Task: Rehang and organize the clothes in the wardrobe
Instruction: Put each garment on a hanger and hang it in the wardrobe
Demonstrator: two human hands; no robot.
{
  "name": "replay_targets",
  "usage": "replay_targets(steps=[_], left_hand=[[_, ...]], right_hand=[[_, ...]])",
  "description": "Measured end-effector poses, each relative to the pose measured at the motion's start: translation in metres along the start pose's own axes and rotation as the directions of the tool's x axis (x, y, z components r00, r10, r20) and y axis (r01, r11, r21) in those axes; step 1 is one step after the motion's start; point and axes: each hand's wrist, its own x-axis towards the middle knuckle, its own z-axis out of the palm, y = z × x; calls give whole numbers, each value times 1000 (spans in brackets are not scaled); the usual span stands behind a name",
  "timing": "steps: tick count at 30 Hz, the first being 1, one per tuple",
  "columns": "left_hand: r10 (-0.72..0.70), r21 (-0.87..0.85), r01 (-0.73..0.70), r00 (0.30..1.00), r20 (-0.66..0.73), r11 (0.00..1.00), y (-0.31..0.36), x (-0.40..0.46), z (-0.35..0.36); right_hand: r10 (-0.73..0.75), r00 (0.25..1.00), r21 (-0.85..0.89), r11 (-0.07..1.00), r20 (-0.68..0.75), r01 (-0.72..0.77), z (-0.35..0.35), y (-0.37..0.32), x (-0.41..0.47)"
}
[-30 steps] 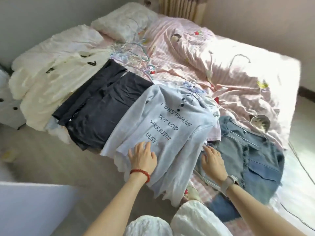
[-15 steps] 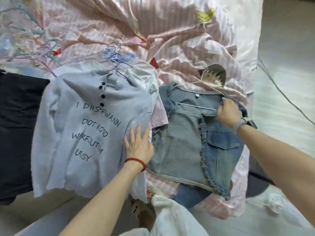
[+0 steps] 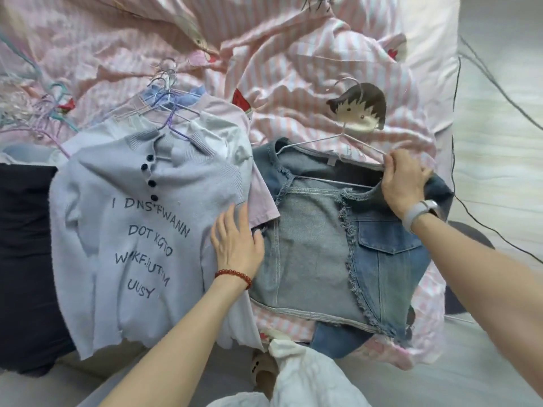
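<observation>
1. You are working at the denim jacket [image 3: 338, 245], which is lying spread flat on the bed [image 3: 293, 54] on its wire hanger [image 3: 329, 160].
2. Your right hand [image 3: 404, 179] is curling around the jacket's far shoulder and the hanger's arm there, likely to seat the shoulder or lift the garment.
3. Your left hand [image 3: 236, 240] is resting flat with fingers extended at the jacket's near side, on the edge of the lavender knit top [image 3: 141, 230], seemingly pinning that neighbour so it does not drag along.
4. The knit top is lying just left of the jacket on its purple hanger [image 3: 173, 118], overlapping other hung garments.
</observation>
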Motion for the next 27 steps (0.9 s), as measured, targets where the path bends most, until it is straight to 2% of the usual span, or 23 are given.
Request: replay_targets(steps=[5, 9, 12, 15, 17, 23, 27], left_hand=[[203, 20, -202, 979, -13, 979, 39, 61, -19], [233, 153, -269, 948, 216, 951, 61, 107, -26], [252, 131, -320, 893, 374, 938, 65, 115, -34], [329, 101, -375, 892, 311, 921, 62, 92, -49], [352, 15, -369, 898, 264, 929, 57, 63, -56], [263, -288, -213, 953, 150, 934, 46, -21, -74], [171, -362, -128, 981, 89, 923, 30, -48, -108]], right_hand=[[-62, 988, 81, 994, -140, 74, -9, 26, -42], [-115, 969, 69, 989, -218, 133, -20, 41, -53], [-123, 959, 31, 990, -254, 135, -25, 47, -53], [-94, 948, 20, 994, -305, 105, -31, 48, -49], [-57, 953, 64, 995, -298, 80, -34, 45, -45], [-92, 959, 108, 986, -266, 124, -35, 15, -37], [-160, 938, 153, 965, -308, 215, -42, -31, -40]])
